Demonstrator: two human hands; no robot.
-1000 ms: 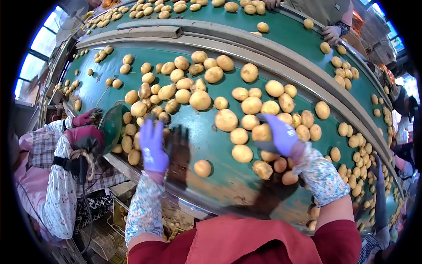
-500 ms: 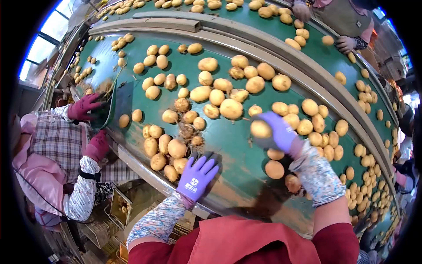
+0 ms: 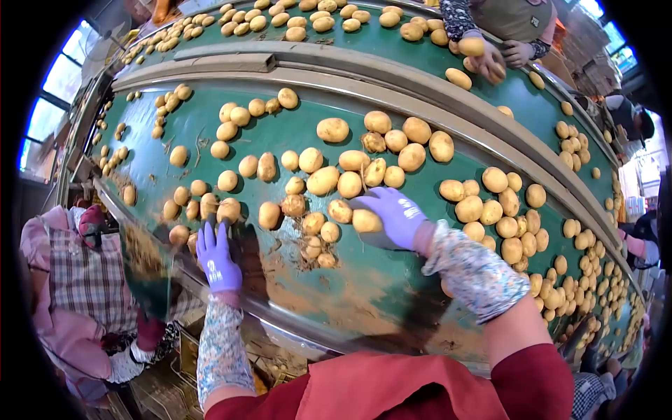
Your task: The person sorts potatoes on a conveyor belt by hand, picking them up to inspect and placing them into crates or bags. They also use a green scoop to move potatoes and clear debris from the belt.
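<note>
Both my hands wear purple gloves with dark palms. My left hand (image 3: 220,260) is open, its fingers spread against a group of potatoes (image 3: 228,210) near the belt's front edge. My right hand (image 3: 393,215) is curled over a potato (image 3: 367,221) at the middle of the green belt (image 3: 392,283); its palm and part of the grip are hidden. Just left of it are another potato (image 3: 340,211) and a dirt-caked potato (image 3: 293,205). Stringy roots and soil lie around a few small potatoes (image 3: 312,246). Farther back, more potatoes (image 3: 323,180) sit in a loose cluster.
A metal divider (image 3: 392,94) separates this belt from a second belt with potatoes. Across it, a co-worker's gloved hands (image 3: 490,61) handle potatoes. At left, a person in a plaid apron (image 3: 80,280) stands beside a dark green scoop-like thing (image 3: 148,262). Many potatoes (image 3: 591,280) crowd the right.
My left hand has moved left, and potatoes near it have shifted left. My right hand has moved left and lower onto the cluster. The left co-worker's green scoop-like thing has come off the belt.
</note>
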